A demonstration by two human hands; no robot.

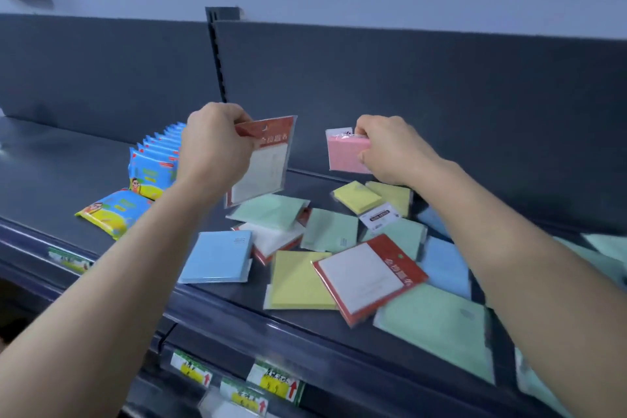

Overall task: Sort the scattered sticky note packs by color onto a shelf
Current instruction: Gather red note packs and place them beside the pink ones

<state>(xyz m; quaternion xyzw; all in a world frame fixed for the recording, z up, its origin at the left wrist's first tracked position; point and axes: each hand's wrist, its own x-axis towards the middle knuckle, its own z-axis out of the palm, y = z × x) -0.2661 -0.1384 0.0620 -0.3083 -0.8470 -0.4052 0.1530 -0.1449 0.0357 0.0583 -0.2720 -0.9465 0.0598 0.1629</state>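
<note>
The left hand [213, 146] is raised above the shelf [61, 173]. Its fingers are curled round the top left corner of a red-and-white pack [263, 159], which hangs upright and clear of the pile. The right hand [390, 149] pinches a pink pack [344, 154] by its right edge, thumb in front. This pack is also lifted and sits close to the dark back panel [441, 95].

Below and between the hands, the rest of the packs lie loose and overlapping on the right half of the shelf:
- Far side: a pale green pack [271, 210] and a yellow pack [356, 195].
- Near left: a blue pack [217, 256].
- Near side: a larger yellow pack [300, 280] with a second red-and-white pack [368, 276] tilted across its right edge. Both reach almost to the front lip [237, 310].
- Near right: a big green pack [437, 326], also close to the lip.

To the left, a row of blue wipe packets [159, 159] stands on edge, with one lying flat [115, 210] in front. Bare shelf shows further left of them. Price labels [274, 380] hang on the rail of the shelf below.
</note>
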